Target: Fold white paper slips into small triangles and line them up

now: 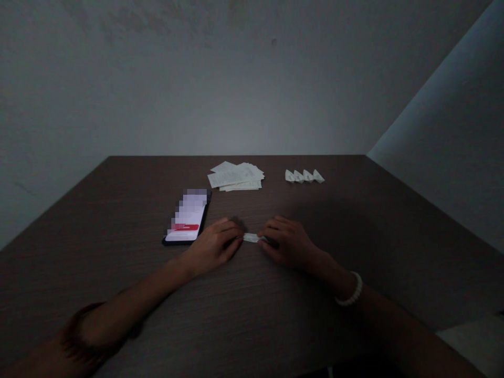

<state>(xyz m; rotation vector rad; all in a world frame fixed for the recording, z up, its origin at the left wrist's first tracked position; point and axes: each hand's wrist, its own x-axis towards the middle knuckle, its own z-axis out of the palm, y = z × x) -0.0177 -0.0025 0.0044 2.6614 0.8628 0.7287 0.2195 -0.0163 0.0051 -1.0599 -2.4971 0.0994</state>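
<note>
A narrow folded strip of white paper (251, 238) lies low over the dark table, its two ends between my hands. My left hand (220, 239) pinches the left end with thumb and fingers. At the other end my right hand (286, 240) has its fingers closed on the strip, covering that part. Only the short middle of the paper shows. Just left of my left hand lies a phone (188, 218) with a lit screen.
A loose stack of printed white paper slips (236, 176) lies toward the back of the brown table (137, 184). To its right, several small folded paper pieces (304, 176) form a row. Walls (236, 79) stand behind and to the right.
</note>
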